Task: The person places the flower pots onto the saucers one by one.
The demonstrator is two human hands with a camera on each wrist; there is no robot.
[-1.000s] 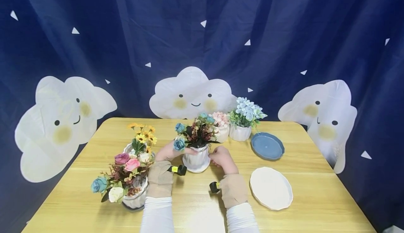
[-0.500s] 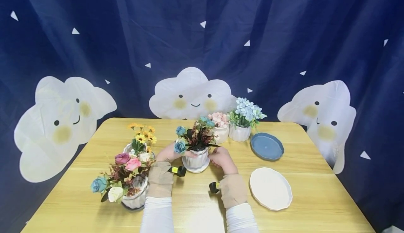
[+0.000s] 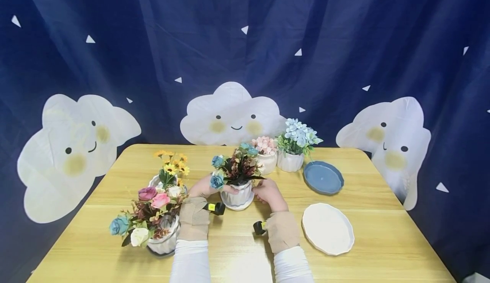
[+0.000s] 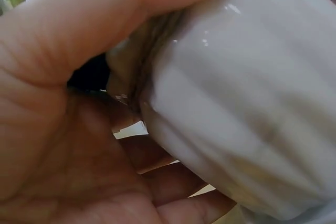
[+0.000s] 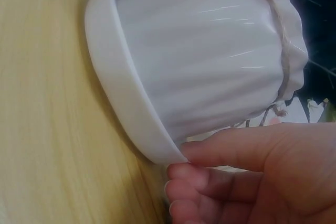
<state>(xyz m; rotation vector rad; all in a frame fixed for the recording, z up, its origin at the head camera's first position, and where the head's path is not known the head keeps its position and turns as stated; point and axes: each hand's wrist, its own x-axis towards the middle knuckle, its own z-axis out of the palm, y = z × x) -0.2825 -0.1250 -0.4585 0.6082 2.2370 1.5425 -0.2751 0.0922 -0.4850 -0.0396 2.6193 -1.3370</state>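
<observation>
In the head view, a white fluted flowerpot with blue roses and dark reddish foliage stands at mid-table. My left hand grips its left side, thumb across the front near the rim and fingers behind. The left wrist view shows the palm curved round the glossy pot wall. Under the pot is a white saucer. My right hand pinches the saucer's rim between thumb and curled forefinger, seen close in the right wrist view. A twine cord circles the pot's neck.
Potted mixed roses and yellow daisies stand at the left, beside my left forearm. Behind are pots of pink flowers and light-blue flowers. A blue saucer and a white saucer lie at the right.
The flowerpot and my left thumb have come down slightly toward the saucer. My right hand has stayed at the saucer's rim.
</observation>
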